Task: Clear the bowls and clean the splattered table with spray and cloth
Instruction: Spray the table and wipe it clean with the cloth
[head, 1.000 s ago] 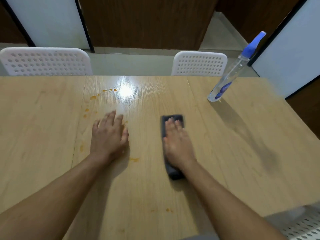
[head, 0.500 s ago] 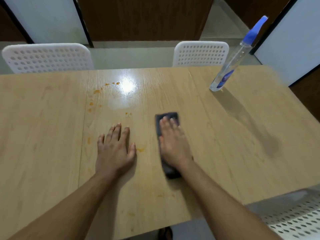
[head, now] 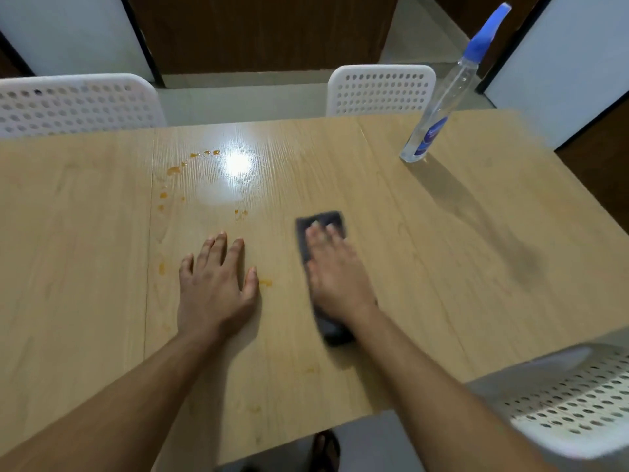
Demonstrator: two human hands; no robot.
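Right hand point(head: 335, 277) flat, fingers straight and together, pressing palm-down on dark grey cloth point(head: 320, 223); cloth pokes out past the fingertips and under the wrist. Left hand point(head: 216, 286) flat on bare wood surface point(head: 425, 267), fingers spread, holding nothing. Orange splatter point(head: 173, 170) scattered beyond the left hand, one spot just beside its thumb, more near the front edge. Spray bottle point(head: 439, 110), clear with blue nozzle, upright at far right of the surface, well apart from both hands. White perforated chairs point(head: 381, 90) on the far side
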